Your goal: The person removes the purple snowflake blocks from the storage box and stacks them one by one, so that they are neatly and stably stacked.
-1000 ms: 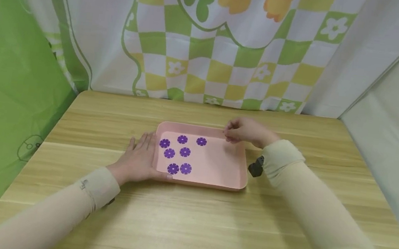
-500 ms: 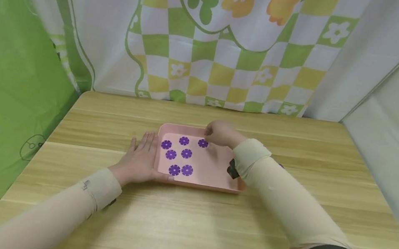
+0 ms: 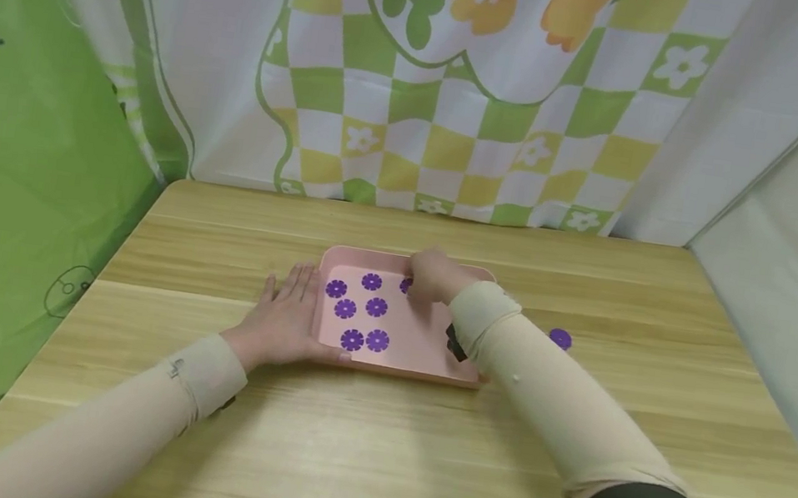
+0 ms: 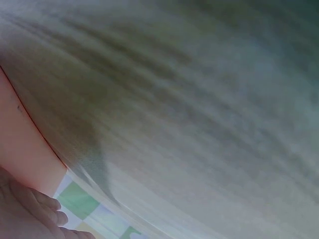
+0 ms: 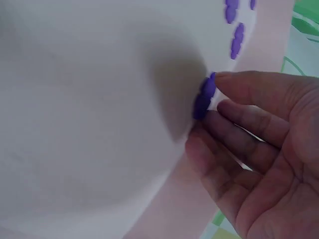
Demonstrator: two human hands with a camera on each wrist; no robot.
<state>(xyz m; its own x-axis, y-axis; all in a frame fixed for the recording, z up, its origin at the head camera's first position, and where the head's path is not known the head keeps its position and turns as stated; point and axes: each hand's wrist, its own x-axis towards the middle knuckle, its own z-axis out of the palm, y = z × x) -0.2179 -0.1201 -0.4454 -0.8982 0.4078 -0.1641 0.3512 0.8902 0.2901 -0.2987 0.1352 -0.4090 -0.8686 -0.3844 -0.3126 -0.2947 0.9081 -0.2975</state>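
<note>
A shallow pink tray (image 3: 420,374) lies on the wooden table with several purple notched building discs (image 3: 376,307) on its left half. My left hand (image 3: 279,322) rests at the tray's left end, fingers straight along the side and thumb along the front rim. Over the far middle part of the tray, my right hand (image 3: 435,277) reaches down to one purple building disc (image 3: 405,285), partly covering it. In the right wrist view, the thumb and fingertips close around opposite edges of that building disc (image 5: 204,97).
One more purple disc (image 3: 560,338) lies on the table (image 3: 654,383) to the right of the tray, close to the right sleeve. A black wrist camera (image 3: 457,342) hangs over the tray's right part. A checkered curtain (image 3: 450,146) stands behind the table.
My right hand has moved left from the tray's far right corner, then lowered to the building disc. The disc on the table has come into view. My left hand stays at the tray.
</note>
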